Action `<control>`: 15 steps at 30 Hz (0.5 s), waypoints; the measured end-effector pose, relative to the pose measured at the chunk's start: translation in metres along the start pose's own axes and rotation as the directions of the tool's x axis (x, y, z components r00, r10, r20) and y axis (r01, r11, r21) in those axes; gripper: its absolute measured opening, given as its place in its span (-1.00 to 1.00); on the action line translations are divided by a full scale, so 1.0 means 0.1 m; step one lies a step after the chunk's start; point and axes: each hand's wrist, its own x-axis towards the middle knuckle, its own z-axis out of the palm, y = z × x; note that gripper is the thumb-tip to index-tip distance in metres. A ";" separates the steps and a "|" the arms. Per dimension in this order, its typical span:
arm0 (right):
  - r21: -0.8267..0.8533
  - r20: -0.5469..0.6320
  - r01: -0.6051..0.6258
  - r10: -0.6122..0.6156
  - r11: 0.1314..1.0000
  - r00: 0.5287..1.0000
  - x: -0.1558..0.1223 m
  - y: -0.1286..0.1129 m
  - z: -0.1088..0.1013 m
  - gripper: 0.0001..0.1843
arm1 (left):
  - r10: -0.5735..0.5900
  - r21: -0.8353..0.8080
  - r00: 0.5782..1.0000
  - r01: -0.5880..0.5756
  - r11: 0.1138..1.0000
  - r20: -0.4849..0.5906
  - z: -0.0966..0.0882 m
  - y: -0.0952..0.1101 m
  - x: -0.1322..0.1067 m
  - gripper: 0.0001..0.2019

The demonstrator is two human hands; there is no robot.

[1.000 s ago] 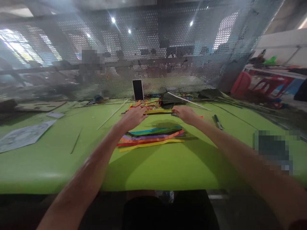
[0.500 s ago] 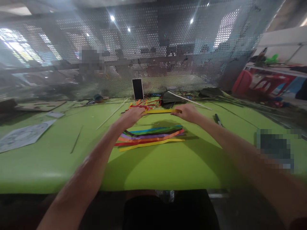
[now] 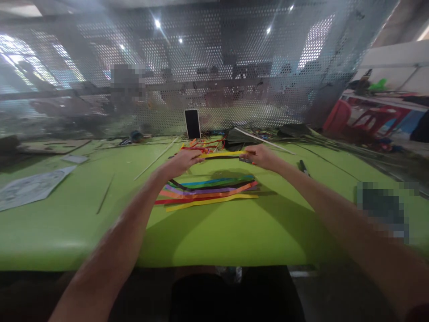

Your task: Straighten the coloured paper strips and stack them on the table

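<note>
Yellow strip [image 3: 223, 154]: narrow, nearly straight, dark along its lower edge, suspended above the green desk [image 3: 228, 237]. Left hand [image 3: 186, 161] and right hand [image 3: 260, 156], fingers closed, pinch it, 1 at each visible end.

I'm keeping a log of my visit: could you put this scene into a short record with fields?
left hand: holds one end of a yellow strip
right hand: holds its other end
nearer the body: coloured strips laid roughly side by side
surface: green table
behind the hands: upright dark panel
far left: paper
to the right: pen
</note>
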 end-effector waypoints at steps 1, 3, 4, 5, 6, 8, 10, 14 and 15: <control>0.091 0.007 0.005 -0.006 0.996 1.000 0.00 -0.01 -0.01 -0.38 | 0.002 -0.015 1.000 -0.002 1.000 0.011 -0.02 0.00 -0.01 -0.62; 0.222 0.011 -0.005 0.003 0.975 1.000 0.00 -0.02 -0.01 -0.32 | 0.014 -0.038 1.000 -0.013 0.999 0.025 -0.06 0.00 -0.02 -0.60; 0.264 0.011 -0.019 0.017 0.964 1.000 0.01 -0.02 -0.01 -0.29 | 0.021 -0.047 0.999 -0.020 0.999 0.031 -0.07 0.00 -0.02 -0.60; 0.293 0.010 -0.035 0.034 0.956 0.999 0.01 -0.02 -0.01 -0.25 | 0.027 -0.056 0.999 -0.025 0.998 0.036 -0.08 0.00 -0.02 -0.60; 0.311 0.009 -0.050 0.050 0.949 0.999 0.01 -0.01 -0.01 -0.23 | 0.031 -0.065 0.999 -0.028 0.998 0.040 -0.09 0.01 -0.03 -0.60; 0.334 0.006 -0.072 0.074 0.940 0.997 0.02 0.01 0.00 -0.19 | 0.034 -0.082 0.998 -0.030 0.996 0.047 -0.09 0.02 -0.03 -0.62; 0.355 -0.013 -0.080 0.090 0.932 0.996 0.02 0.04 0.00 -0.18 | 0.043 -0.100 0.998 -0.038 0.994 0.052 -0.09 0.02 -0.03 -0.64; 0.367 -0.071 -0.070 0.103 0.928 0.992 0.03 0.07 0.01 -0.25 | 0.058 -0.117 0.997 -0.053 0.992 0.045 -0.08 0.02 -0.03 -0.66; 0.363 -0.079 -0.068 0.103 0.929 0.992 0.03 0.07 0.01 -0.27 | 0.059 -0.118 0.997 -0.054 0.992 0.041 -0.08 0.01 -0.03 -0.65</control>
